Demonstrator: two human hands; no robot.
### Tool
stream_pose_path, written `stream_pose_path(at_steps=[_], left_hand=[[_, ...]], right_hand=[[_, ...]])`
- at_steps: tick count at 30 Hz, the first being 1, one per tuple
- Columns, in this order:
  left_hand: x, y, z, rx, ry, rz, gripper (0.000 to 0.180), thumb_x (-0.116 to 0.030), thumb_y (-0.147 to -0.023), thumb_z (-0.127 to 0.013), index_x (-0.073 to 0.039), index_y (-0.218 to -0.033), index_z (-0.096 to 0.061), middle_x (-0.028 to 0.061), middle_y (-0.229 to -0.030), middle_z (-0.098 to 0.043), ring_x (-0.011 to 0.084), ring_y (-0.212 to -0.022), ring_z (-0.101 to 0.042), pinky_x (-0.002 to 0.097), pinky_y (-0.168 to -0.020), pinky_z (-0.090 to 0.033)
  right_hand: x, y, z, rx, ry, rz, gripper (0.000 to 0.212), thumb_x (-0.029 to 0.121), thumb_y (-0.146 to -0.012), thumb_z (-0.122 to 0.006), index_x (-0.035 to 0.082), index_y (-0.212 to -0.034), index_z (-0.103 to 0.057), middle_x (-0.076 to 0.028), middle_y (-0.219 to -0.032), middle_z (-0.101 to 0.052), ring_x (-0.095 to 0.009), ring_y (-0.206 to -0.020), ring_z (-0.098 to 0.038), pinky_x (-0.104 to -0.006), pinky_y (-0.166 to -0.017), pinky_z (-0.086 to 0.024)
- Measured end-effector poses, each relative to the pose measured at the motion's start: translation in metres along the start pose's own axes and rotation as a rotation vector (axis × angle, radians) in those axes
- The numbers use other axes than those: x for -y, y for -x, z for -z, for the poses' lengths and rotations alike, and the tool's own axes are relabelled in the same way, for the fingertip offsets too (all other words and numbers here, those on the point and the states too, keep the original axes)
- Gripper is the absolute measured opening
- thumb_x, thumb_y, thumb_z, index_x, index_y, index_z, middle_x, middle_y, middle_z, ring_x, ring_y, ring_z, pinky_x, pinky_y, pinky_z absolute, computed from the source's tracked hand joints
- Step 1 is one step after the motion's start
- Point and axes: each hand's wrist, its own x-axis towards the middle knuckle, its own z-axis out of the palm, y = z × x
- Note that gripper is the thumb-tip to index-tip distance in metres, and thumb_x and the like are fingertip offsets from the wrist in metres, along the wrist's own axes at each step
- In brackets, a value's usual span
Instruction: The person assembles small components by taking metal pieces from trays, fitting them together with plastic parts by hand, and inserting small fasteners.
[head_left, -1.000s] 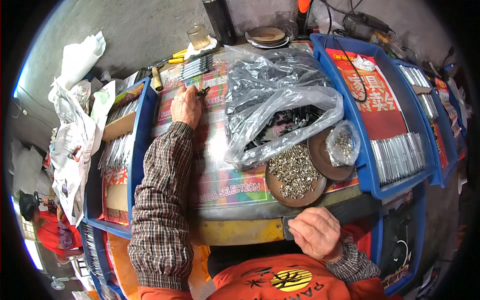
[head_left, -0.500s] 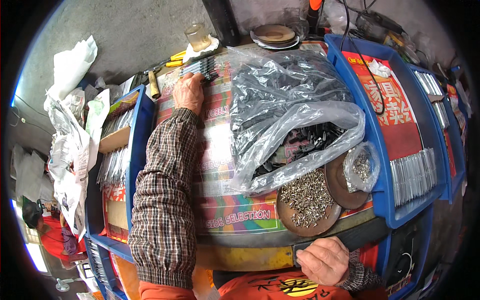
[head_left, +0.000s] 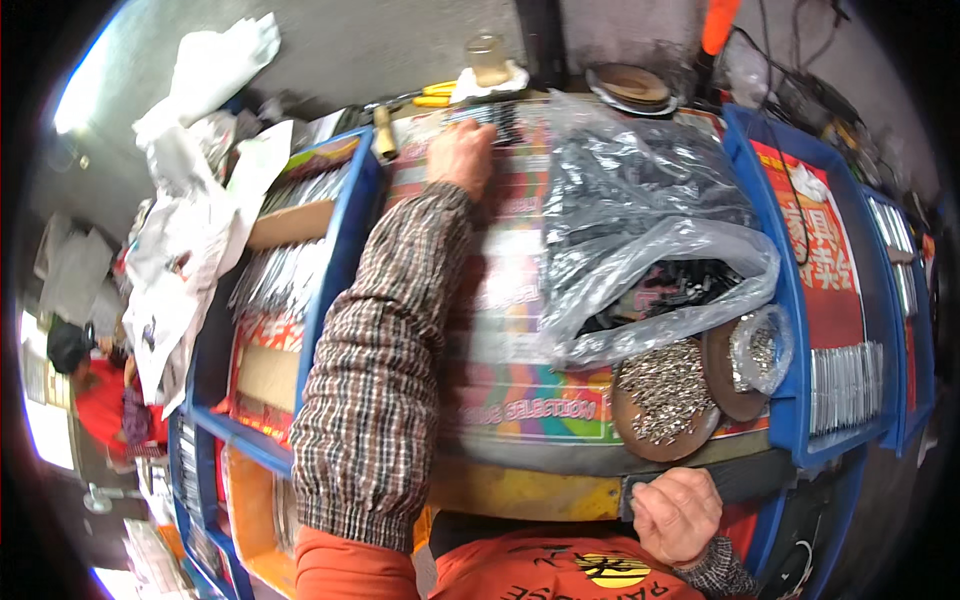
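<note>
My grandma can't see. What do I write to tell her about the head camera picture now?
A person's left hand is at slim dark pieces across a colourful printed tabletop; the right hand curls loosely near the front edge. Around lie a clear plastic bag of black parts, a round brown dish of silvery metal bits, and blue plastic trays.

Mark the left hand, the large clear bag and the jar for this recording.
Left hand (head_left: pixel 461 158): head view, on the back of the hand.
Large clear bag (head_left: pixel 645 185): head view, on its upper, filled part.
Jar (head_left: pixel 488 64): head view, on its side.
</note>
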Motion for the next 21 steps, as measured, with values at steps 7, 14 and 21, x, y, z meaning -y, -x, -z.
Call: stream_pose_path(at_steps=[7,14,21], left_hand=[[0.007,0.013,0.103,-0.05,-0.057,-0.151,0.009,-0.01,-0.083,-0.057,-0.009,-0.083,-0.066,0.0168,-0.078,-0.065,0.0328,-0.077,-0.067,0.0442,-0.066,-0.053],[0.035,0.104,0.186,0.014,-0.058,-0.155,0.005,-0.011,-0.082,-0.06,-0.007,-0.083,-0.063,0.0129,-0.076,-0.063,0.0328,-0.073,-0.064,0.0418,-0.064,-0.05],[0.086,0.209,0.208,0.162,0.142,0.16,0.008,-0.016,-0.08,-0.063,-0.011,-0.074,-0.066,0.0125,-0.068,-0.065,0.0329,-0.068,-0.065,0.042,-0.065,-0.053]], right_hand=[[0.005,-0.002,-0.006,-0.054,0.015,-0.023,0.017,0.007,-0.081,-0.067,0.002,-0.096,-0.065,-0.009,-0.081,-0.061,-0.028,-0.074,-0.059,-0.0397,-0.067,-0.049],[0.003,0.001,-0.009,-0.111,0.047,-0.034,0.016,0.004,-0.079,-0.067,0.002,-0.094,-0.065,-0.01,-0.081,-0.061,-0.03,-0.073,-0.059,-0.0404,-0.069,-0.049],[0.006,-0.004,-0.012,-0.114,0.065,-0.025,0.014,-0.001,-0.077,-0.065,0.001,-0.091,-0.064,-0.012,-0.081,-0.061,-0.031,-0.074,-0.057,-0.0407,-0.07,-0.048]])
